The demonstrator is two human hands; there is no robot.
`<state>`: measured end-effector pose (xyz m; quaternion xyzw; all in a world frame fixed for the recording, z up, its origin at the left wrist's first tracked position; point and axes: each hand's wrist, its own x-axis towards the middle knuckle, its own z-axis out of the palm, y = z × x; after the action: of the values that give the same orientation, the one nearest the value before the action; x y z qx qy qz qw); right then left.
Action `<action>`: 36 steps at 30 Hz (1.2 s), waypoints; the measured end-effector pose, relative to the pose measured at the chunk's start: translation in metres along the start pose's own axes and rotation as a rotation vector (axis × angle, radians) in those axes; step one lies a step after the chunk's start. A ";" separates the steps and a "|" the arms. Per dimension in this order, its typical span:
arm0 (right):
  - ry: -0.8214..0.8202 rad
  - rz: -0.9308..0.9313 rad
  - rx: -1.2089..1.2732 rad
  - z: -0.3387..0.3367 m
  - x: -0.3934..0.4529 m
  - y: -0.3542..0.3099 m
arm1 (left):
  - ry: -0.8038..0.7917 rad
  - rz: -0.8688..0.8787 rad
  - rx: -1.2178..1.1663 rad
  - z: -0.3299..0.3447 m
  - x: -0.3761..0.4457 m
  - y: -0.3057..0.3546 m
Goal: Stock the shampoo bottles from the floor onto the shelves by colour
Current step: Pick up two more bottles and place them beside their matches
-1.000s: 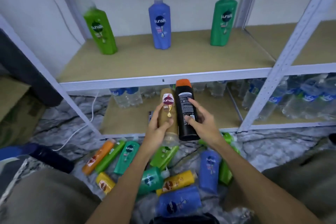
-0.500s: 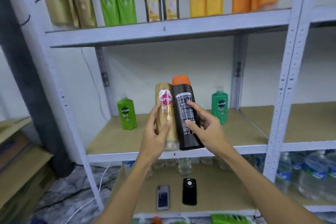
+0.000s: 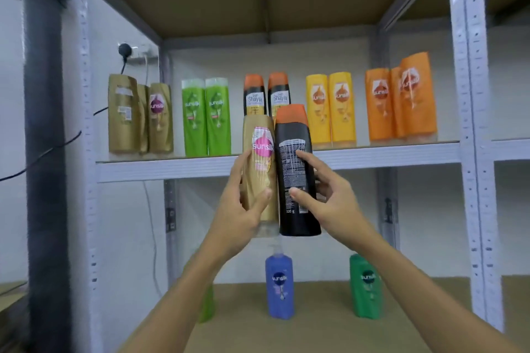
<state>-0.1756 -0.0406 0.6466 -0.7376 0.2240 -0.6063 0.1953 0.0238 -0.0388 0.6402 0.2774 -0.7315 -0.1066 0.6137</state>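
The gold bottle is gripped mid-body by the left hand and the black bottle, at its 3 o'clock, by the right hand; rigid, smooth, probably slippery plastic is judged best held at the waist.

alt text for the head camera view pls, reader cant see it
Two hands raise bottles toward a stocked shelf: the left hand grips a gold shampoo bottle, the right hand a black bottle with an orange cap. Behind them stand gold, green, black, yellow and orange groups; a blue bottle and a green bottle stand on the shelf below.
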 end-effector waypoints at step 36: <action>-0.076 -0.100 -0.381 -0.028 0.193 0.067 | 0.031 0.092 0.377 -0.020 0.183 -0.077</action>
<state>-0.1780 -0.2055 0.7705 -0.7939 0.2905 -0.5334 0.0302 0.0473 -0.1971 0.7602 0.3555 -0.7407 0.0648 0.5664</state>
